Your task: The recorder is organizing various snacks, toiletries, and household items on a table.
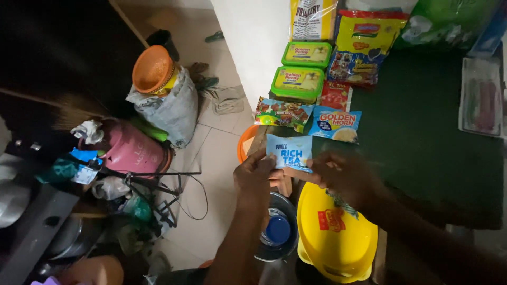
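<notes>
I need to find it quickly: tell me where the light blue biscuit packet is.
In the head view, the light blue biscuit packet sits centre frame, held between both hands at the green table's left edge, just below two other snack packets.

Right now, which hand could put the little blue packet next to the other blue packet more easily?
Probably the right hand: it grips the small blue packet on the side nearer the other blue packet. The left hand is farther away.

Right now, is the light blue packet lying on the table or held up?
Held: left hand and right hand pinch the light blue packet at its lower corners, at the table edge.
</notes>
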